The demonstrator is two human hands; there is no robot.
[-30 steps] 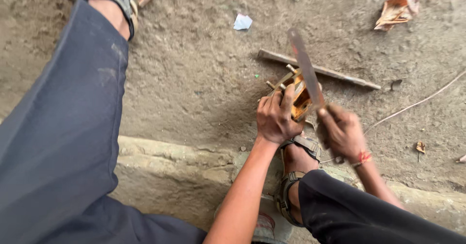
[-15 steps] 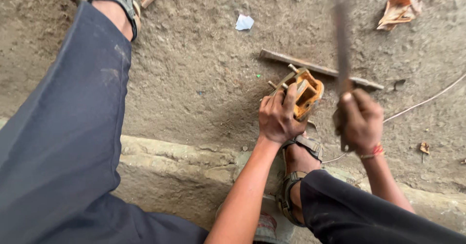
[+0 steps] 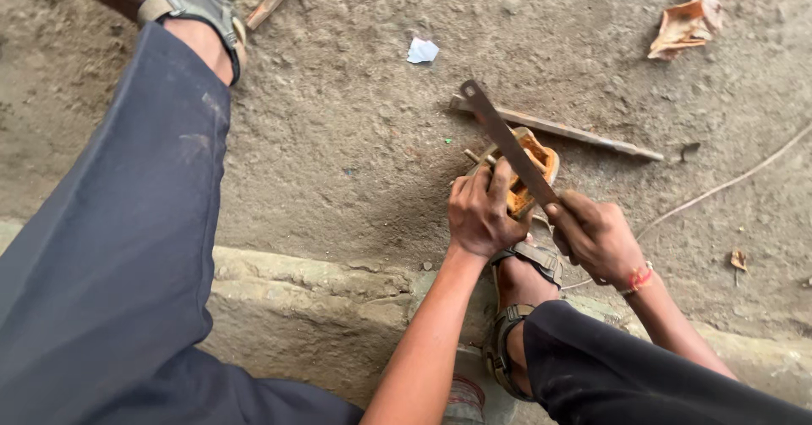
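fingers are the worry from where i stand: in the head view the left hand [image 3: 480,212] is curled tight around a small orange-brown block [image 3: 526,171], holding it down on the dirt ground [image 3: 338,137] just past the sandalled right foot [image 3: 518,307], and the knuckles sit right beside the line where the tool crosses. the right hand [image 3: 596,237] is closed in a fist on the lower end of a long flat metal blade [image 3: 506,142], which slants up and to the left across the top of the block, touching it or very near it; i cannot tell whether the edge has bitten in. if the blade skids off that rounded, crumbly-looking surface, i would guess it goes straight toward the left thumb and fingers, since nothing stands between them. the block rests on loose, gritty soil, so it could roll or tip under a blow and carry the holding hand with it. the foot is close below too, and only strapped, not covered. a thin wooden stick [image 3: 562,127] lies on the ground just behind the block and could catch the blade tip. a concrete kerb [image 3: 304,281] runs under the legs, and a torn brown scrap [image 3: 685,26] lies well apart.
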